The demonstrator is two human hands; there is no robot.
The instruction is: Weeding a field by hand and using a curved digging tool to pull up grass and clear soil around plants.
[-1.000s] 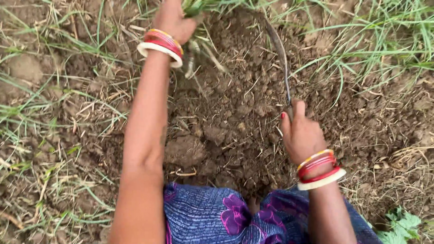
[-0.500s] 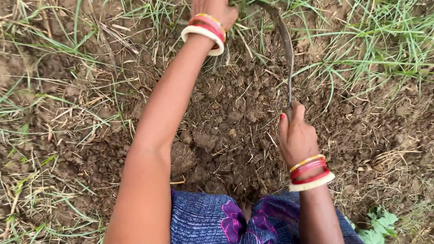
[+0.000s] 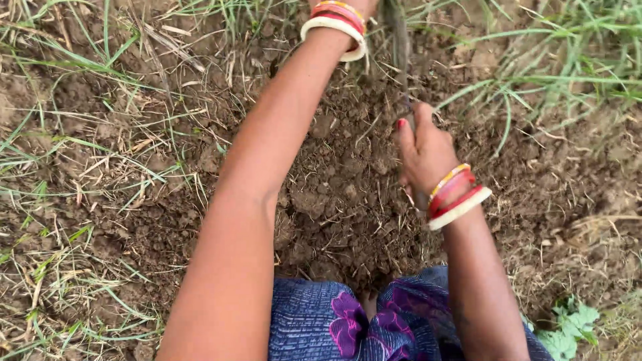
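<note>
R hand (image 3: 422, 152) fisted on curved sickle (image 3: 400, 47) w/ blade over loose soil (image 3: 334, 194); L hand (image 3: 354, 5) mostly out of frame, grip can't tell.

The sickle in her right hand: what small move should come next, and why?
Probably a short pull of the sickle back through the soil. The right hand grips its handle, the blade points at uncut grass, and the left hand reaches ahead.

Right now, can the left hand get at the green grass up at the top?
Probably yes. The left hand is stretched out to the grass at the top edge, nothing blocks it, though the fingers are cut off from view.
</note>
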